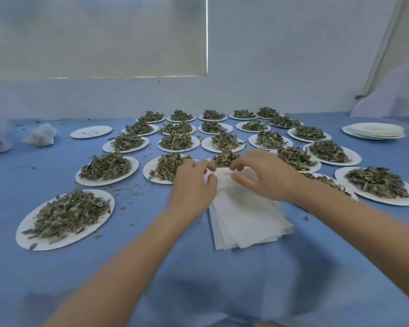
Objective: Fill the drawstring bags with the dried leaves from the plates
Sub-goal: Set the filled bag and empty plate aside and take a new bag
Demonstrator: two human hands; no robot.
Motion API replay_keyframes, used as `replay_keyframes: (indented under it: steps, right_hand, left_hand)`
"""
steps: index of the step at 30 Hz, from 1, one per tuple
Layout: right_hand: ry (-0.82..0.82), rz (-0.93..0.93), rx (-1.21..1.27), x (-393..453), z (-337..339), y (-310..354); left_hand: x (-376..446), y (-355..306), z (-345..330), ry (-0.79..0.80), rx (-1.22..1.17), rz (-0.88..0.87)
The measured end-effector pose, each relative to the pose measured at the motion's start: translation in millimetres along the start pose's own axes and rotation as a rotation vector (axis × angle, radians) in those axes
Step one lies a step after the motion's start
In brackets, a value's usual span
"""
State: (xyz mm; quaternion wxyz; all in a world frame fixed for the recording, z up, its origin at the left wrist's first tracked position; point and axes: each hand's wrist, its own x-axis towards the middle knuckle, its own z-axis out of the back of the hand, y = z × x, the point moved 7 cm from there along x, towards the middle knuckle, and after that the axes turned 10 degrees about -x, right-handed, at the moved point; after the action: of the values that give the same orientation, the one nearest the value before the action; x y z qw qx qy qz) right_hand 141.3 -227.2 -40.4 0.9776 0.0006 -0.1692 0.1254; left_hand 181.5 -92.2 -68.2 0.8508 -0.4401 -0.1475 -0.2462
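While both forearms reach forward over the blue tabletop (33,175), the left hand (194,182) and right hand (265,175) meet at the far end of a fanned stack of flat white bags (243,215) lying near the front middle of the cloth. Each hand pinches the upper edge of the top bag between thumb and fingertips, with the fingers curled and the two hands just apart. Beyond and to either side of the stack, white plates (64,220) heaped with dried leaves (175,141) stand in rows across the tabletop, some touching at their rims. One nearly bare plate (91,131) sits at the far left of the rows, holding only a few scraps. To its left lies a crumpled white bag (40,135), and at the far right a stack of empty plates (373,131). Loose leaf crumbs dot the cloth between the plates.
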Motion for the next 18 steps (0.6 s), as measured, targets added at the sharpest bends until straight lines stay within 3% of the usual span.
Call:
replay_keyframes:
  steps: [2, 7, 12, 15, 18]
  right_hand:
    - [-0.019, 0.027, -0.002, -7.9, -0.9, -2.0]
    - [-0.011, 0.140, -0.207, -4.8, -9.9, 4.0]
    - [-0.103, 0.025, -0.047, 9.1, 4.0, -0.7]
    - [-0.088, 0.058, -0.020, 13.4, 10.2, -1.9]
    - [-0.219, 0.128, 0.009, 15.5, 29.3, 0.6]
  left_hand:
    - [-5.6, -5.4, 3.1, -0.053, -0.049, -0.045]
    - [-13.0, -11.3, -6.4, 0.020, 0.016, -0.111]
    - [-7.3, -17.7, 4.0, -0.097, -0.001, -0.201]
    - [-0.1, -17.4, 10.2, -0.116, -0.085, -0.167]
    - [6.8, -16.5, 13.5, -0.103, -0.186, -0.122]
